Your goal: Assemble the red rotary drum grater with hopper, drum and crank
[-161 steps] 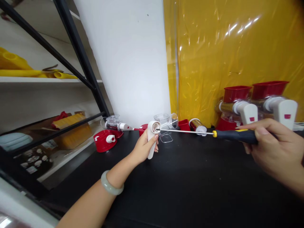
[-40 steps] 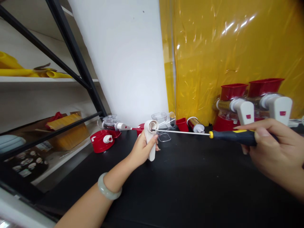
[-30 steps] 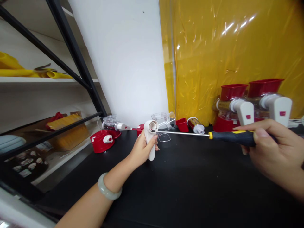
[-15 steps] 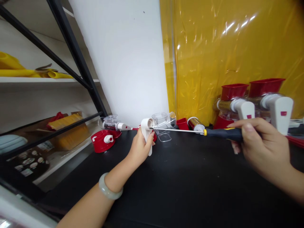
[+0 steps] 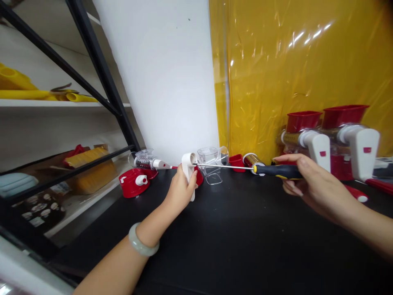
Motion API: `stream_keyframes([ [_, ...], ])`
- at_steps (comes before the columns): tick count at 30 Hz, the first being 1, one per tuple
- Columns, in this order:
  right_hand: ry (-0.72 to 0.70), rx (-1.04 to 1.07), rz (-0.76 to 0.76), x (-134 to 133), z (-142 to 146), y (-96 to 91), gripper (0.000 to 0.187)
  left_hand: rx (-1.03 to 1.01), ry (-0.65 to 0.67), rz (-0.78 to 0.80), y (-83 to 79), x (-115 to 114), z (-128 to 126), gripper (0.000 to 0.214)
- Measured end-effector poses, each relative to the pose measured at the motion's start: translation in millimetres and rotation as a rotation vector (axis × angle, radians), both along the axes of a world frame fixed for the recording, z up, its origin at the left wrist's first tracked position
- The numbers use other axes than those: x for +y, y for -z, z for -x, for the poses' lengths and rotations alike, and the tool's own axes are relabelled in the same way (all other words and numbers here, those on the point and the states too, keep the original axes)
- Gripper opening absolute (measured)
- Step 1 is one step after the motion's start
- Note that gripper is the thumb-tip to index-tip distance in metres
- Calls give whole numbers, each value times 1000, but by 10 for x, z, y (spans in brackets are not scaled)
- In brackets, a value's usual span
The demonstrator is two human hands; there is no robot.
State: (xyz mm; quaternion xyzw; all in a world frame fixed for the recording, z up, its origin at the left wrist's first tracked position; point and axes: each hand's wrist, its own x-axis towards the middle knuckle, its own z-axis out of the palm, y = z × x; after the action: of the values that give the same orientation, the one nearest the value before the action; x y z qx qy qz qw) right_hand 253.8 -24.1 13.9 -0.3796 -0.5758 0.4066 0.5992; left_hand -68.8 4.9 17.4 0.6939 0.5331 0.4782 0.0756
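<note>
My left hand (image 5: 181,186) is closed round a white plastic crank handle (image 5: 188,164) with a round collar at its top. From the right, my right hand (image 5: 310,184) grips the dark blue and yellow handle of a screwdriver (image 5: 273,171). The screwdriver's long shaft runs level to the left, and its tip meets the collar of the crank handle; whether it sits in a screw is too small to tell. Just behind stand a clear plastic housing (image 5: 208,157) and a red cup (image 5: 236,162). A grater drum (image 5: 253,163) lies beneath the screwdriver's shaft.
Two assembled rotary graters (image 5: 358,143) with red hoppers stand at the right. On the left are a red base (image 5: 133,183) and another grater (image 5: 147,160). A black-framed shelf (image 5: 107,90) borders the black table (image 5: 233,246). A yellow plastic curtain (image 5: 276,65) hangs behind.
My right hand has shifted left along with the screwdriver, and its fingers sit differently on the handle. My left hand and the crank handle have barely moved.
</note>
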Motion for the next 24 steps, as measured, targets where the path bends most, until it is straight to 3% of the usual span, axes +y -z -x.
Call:
stream_keyframes([
  [4, -169, -29, 61, -47, -24, -27, 47, 26, -32, 3, -12, 27, 18, 22],
  [11, -50, -317, -1, 22, -111, 10, 39, 72, -30, 20, 42, 51, 42, 28],
  [14, -65, -256, -34, 71, -123, 40, 39, 96, -43, 35, 65, 58, 43, 32],
  [19, -208, -39, 0, 51, -109, 36, 45, 77, -35, 71, 51, 53, 38, 34],
  [24, -165, 87, -13, 21, -63, -21, 34, 127, -28, 53, 28, 17, 9, 28],
])
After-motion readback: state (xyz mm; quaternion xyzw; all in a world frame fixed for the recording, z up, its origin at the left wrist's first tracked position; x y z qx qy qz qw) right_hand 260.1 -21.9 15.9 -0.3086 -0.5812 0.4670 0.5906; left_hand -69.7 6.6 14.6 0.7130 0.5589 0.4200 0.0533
